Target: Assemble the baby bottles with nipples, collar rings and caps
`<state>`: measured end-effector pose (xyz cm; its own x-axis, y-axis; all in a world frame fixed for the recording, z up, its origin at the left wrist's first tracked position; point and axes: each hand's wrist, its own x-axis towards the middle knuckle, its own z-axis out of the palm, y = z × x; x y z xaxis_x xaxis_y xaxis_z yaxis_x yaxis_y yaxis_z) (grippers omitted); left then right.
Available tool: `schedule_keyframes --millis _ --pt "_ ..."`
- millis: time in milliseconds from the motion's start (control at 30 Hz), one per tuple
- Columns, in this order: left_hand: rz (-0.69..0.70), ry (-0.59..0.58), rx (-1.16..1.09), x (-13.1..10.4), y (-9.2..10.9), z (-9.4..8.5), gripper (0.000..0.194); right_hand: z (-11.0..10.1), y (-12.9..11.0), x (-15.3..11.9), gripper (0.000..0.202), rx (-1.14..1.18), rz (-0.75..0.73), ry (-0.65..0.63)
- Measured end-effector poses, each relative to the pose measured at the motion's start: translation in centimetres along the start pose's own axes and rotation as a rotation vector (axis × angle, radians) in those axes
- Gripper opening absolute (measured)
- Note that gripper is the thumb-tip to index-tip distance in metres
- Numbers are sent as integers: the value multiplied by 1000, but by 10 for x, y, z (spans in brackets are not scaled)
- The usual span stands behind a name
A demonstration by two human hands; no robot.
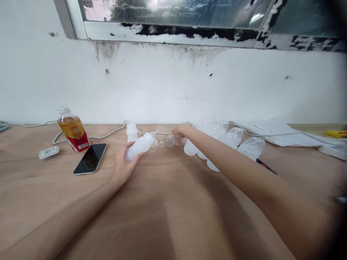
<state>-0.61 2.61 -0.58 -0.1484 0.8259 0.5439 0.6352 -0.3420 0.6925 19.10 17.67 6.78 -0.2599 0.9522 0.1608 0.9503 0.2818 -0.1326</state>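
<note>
We hold a white bottle (139, 147) in our left hand (127, 164), its fingers and thumb clamped around the body. It leans over, neck up and to the right, above the far half of the tabletop (146, 202), left of the middle. Our right hand (180, 132) reaches to the far edge, fingers bent down at the right end of a row of small clear cups (170, 141); we cannot tell whether they have closed on one.

Just behind our bottle a second white bottle (132, 131) stands near the far edge. Right of the row, partly behind our right forearm, we see a pile of white and clear plastic pieces (214, 139). A thin dark object (267, 166) lies beside it.

Toward the left edge we have a drink bottle (74, 131) with a white cap, a phone (90, 159) lying just in front of it, and a small white box (49, 152). A pale cable (108, 137) winds along the far edge. White sheets (276, 132) and something yellow (336, 134) lie by the far right corner. Beyond rises a stained white wall (162, 83) below a window (179, 14) with peeling paint on its frame.
</note>
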Motion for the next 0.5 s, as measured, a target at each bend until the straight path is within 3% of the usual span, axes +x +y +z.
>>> schedule_keyframes --millis 133,233,267,333,400,500 --pt "-1 2 -19 0 1 -1 43 -22 -11 -20 34 -61 50 12" --pt "-19 5 -59 0 0 -1 44 -33 -20 -53 48 -5 -69 147" --pt "-27 2 -72 0 0 -1 44 -31 -23 -66 48 140 -154 241" --pt "-37 -12 -87 -1 1 -2 44 -18 -26 -94 49 468 -195 299" --pt "-41 -23 -83 -1 3 -2 43 5 -26 -119 52 818 -151 202" --pt "-57 -27 -69 -2 5 -3 44 42 -20 -141 42 1224 -50 17"
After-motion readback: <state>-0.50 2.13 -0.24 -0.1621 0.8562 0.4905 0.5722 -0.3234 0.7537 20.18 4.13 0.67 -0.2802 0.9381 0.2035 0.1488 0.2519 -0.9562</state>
